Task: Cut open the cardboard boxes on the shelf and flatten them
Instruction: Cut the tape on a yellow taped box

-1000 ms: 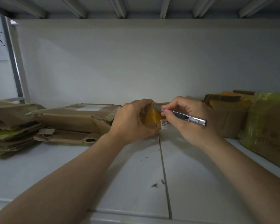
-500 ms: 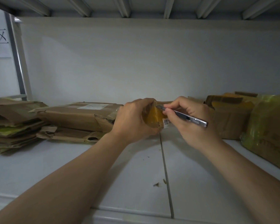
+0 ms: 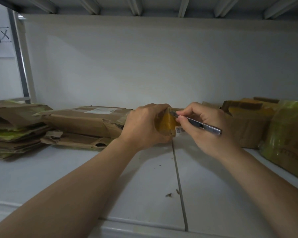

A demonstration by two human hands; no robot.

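Yellow tape is covering the near face of a small box (image 3: 166,123), which a person is gripping at the back of a white shelf (image 3: 76,177), about midway along it. The left hand (image 3: 144,126) is wrapping the box's left end, its fingers (image 3: 159,107) curling over the top and clamping on the cardboard. The hands are hiding whether the box is resting on the shelf. The right hand (image 3: 208,129) is pinching a slim metal knife (image 3: 202,125) like a pen, its fingers closing tightly on the handle, and the tip is meeting the box's taped upper edge. A barcode label (image 3: 179,130) is showing on the box's lower right corner, just under the knife.

To the left, a crushed box (image 3: 86,119) with a white label is lying on flat cardboard, touching the left hand's knuckles or just behind them. Farther left, a stack (image 3: 12,133) of flattened boxes, some with green tape, is sitting at the shelf's end. To the right, taped brown boxes (image 3: 248,124) are standing behind the right hand, and a green-wrapped parcel (image 3: 289,134) is leaning at the frame's edge. Cardboard scraps (image 3: 169,194) are lying beside the seam (image 3: 179,177) dividing the shelf panels, near the front.
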